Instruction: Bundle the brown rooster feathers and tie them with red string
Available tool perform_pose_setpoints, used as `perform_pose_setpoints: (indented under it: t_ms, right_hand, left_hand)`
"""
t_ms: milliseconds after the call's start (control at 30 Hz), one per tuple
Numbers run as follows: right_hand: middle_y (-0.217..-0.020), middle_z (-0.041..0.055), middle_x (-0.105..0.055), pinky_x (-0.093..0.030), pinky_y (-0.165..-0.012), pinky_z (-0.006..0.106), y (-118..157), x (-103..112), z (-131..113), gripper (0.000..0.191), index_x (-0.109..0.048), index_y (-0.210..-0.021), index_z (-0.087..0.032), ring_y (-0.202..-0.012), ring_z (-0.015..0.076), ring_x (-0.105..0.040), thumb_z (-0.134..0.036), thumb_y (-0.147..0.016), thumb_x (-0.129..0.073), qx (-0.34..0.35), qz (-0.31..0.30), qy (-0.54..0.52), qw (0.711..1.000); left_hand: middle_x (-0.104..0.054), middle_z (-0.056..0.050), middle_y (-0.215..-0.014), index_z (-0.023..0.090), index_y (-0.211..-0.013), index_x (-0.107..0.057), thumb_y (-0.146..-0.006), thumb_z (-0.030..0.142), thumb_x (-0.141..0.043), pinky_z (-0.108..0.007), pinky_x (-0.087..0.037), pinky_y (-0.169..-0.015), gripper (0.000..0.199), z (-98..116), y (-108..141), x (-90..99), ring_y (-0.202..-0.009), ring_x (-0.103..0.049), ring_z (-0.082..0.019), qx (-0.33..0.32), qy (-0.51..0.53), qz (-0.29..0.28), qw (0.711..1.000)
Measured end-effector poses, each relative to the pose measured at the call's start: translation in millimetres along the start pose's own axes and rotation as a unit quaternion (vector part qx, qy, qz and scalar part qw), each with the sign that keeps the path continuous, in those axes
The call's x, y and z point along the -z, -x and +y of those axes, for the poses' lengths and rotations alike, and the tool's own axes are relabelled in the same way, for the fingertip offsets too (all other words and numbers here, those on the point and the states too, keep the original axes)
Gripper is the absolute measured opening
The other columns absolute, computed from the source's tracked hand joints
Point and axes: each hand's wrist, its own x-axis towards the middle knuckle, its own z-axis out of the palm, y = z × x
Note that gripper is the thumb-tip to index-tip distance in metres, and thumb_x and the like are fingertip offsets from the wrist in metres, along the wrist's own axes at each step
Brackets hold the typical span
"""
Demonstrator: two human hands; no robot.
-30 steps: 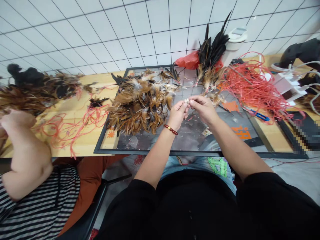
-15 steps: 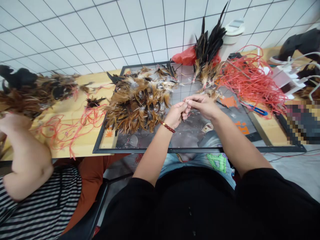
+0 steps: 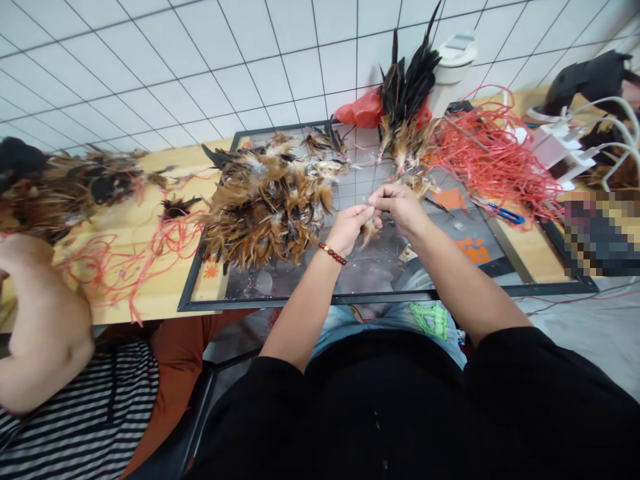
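My left hand (image 3: pixel 350 228), with a beaded bracelet at its wrist, is closed around a small brown feather bunch (image 3: pixel 369 235) whose tips hang below the fingers. Thumb and forefinger of my right hand (image 3: pixel 399 205) are pinched together right at the left fingertips; whatever is between them is too small to make out. Both hands are above the glass-topped table (image 3: pixel 345 270). Left of them lies a large pile of brown feather bunches (image 3: pixel 270 207). Beyond the right hand, long black feathers (image 3: pixel 407 87) stand over more brown feathers (image 3: pixel 406 143).
Tangled red plastic strips (image 3: pixel 495 150) cover the right back, with a blue-handled tool (image 3: pixel 505 213) in front. A red bag (image 3: pixel 363 109), a white lidded container (image 3: pixel 454 63) and white chargers (image 3: pixel 563 150) stand behind. At left, a co-worker's arm (image 3: pixel 43 320) is beside more feathers (image 3: pixel 75 187).
My hands have shifted slightly, and the right fingers are now raised in a narrower pinch. More of the feather bunch shows below my left hand. The whole view has moved a little.
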Motion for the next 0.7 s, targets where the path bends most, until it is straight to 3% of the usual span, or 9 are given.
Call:
perform_pose_setpoints:
  t_ms: [100, 167, 267, 333, 433, 533, 600, 667, 700]
  right_hand:
    - [-0.056, -0.003, -0.059, -0.045, -0.041, 0.028, 2.9, -0.5, -5.0, 0.041, -0.062, -0.074, -0.022, -0.045, 0.0134, -0.054, -0.057, -0.071, -0.085, 0.027, 0.007, 0.027, 0.999]
    - [-0.068, 0.0004, -0.065, -0.05, -0.052, 0.03, 4.0, 10.7, -11.6, 0.036, -0.066, -0.079, -0.023, -0.059, 0.0157, -0.06, -0.056, -0.077, -0.081, 0.118, 0.067, 0.113, 0.984]
    - [-0.089, 0.0046, -0.071, -0.054, -0.073, 0.034, 3.5, 44.8, -19.4, 0.024, -0.07, -0.087, -0.024, -0.081, 0.0186, -0.064, -0.047, -0.086, -0.075, 0.251, 0.229, 0.256, 0.905]
    - [-0.085, 0.0049, -0.069, -0.052, -0.074, 0.035, 3.0, 68.7, -20.0, 0.017, -0.072, -0.087, -0.022, -0.077, 0.0187, -0.062, -0.038, -0.09, -0.07, 0.245, 0.273, 0.329, 0.87]
    - [-0.084, 0.007, -0.071, -0.05, -0.078, 0.038, 4.3, 85.4, -16.0, 0.011, -0.077, -0.085, -0.021, -0.081, 0.0228, -0.064, -0.026, -0.087, -0.067, 0.22, 0.156, 0.484, 0.833]
    - [-0.096, 0.0111, -0.073, -0.048, -0.085, 0.043, 5.2, 76.3, -11.6, 0.022, -0.081, -0.095, -0.022, -0.096, 0.0284, -0.065, -0.021, -0.09, -0.06, 0.217, 0.03, 0.604, 0.766]
    - [-0.101, 0.0129, -0.073, -0.047, -0.089, 0.045, 2.4, 65.5, -9.1, 0.024, -0.082, -0.1, -0.022, -0.1, 0.0303, -0.063, -0.02, -0.089, -0.061, 0.212, -0.029, 0.641, 0.737]
    - [-0.096, 0.0125, -0.072, -0.046, -0.09, 0.046, -3.5, 58.3, -7.2, 0.018, -0.081, -0.093, -0.021, -0.098, 0.0294, -0.063, -0.02, -0.085, -0.065, 0.208, -0.076, 0.624, 0.75]
    - [-0.091, 0.0113, -0.072, -0.047, -0.089, 0.044, -7.0, 56.8, -6.8, 0.014, -0.08, -0.088, -0.021, -0.093, 0.0277, -0.063, -0.022, -0.085, -0.066, 0.209, -0.079, 0.586, 0.779]
  left_hand:
    - [-0.063, -0.001, -0.061, 0.014, -0.074, -0.061, -0.094, 0.023, -0.068, -0.025, -0.052, -0.064, 0.024, 6.1, 5.3, -4.6, -0.056, -0.063, -0.012, 0.017, 0.04, -0.012, 0.999]
    - [-0.056, 0.003, -0.059, 0.016, -0.075, -0.056, -0.096, 0.026, -0.065, -0.023, -0.05, -0.061, 0.025, 11.9, 9.0, -6.2, -0.054, -0.059, -0.01, 0.011, 0.072, -0.011, 0.997]
    - [-0.043, 0.007, -0.057, 0.018, -0.077, -0.053, -0.101, 0.024, -0.058, -0.016, -0.037, -0.049, 0.025, 19.6, 11.4, -4.7, -0.045, -0.041, -0.004, -0.01, 0.139, 0.017, 0.99]
    - [-0.039, 0.008, -0.057, 0.017, -0.078, -0.052, -0.104, 0.021, -0.05, -0.014, -0.026, -0.044, 0.027, 22.7, 10.6, -2.6, -0.041, -0.029, -0.003, -0.019, 0.176, 0.041, 0.983]
    - [-0.037, 0.008, -0.057, 0.017, -0.077, -0.051, -0.105, 0.021, -0.047, -0.013, -0.021, -0.042, 0.029, 23.7, 8.1, -0.5, -0.041, -0.023, -0.002, -0.025, 0.202, 0.071, 0.977]
    - [-0.036, 0.008, -0.057, 0.017, -0.077, -0.051, -0.104, 0.023, -0.051, -0.013, -0.021, -0.042, 0.028, 22.2, 5.7, 0.1, -0.041, -0.023, -0.002, -0.028, 0.21, 0.089, 0.973]
    - [-0.036, 0.008, -0.057, 0.017, -0.077, -0.051, -0.105, 0.022, -0.047, -0.013, -0.021, -0.042, 0.029, 21.0, 4.5, 0.7, -0.041, -0.023, -0.002, -0.033, 0.215, 0.097, 0.971]
    - [-0.036, 0.008, -0.057, 0.018, -0.077, -0.051, -0.106, 0.022, -0.047, -0.013, -0.022, -0.042, 0.029, 20.2, 3.7, 1.6, -0.041, -0.023, -0.002, -0.037, 0.214, 0.103, 0.971]
    - [-0.037, 0.008, -0.057, 0.018, -0.078, -0.051, -0.105, 0.023, -0.049, -0.013, -0.022, -0.042, 0.028, 20.0, 3.4, 2.0, -0.041, -0.024, -0.002, -0.039, 0.211, 0.105, 0.971]
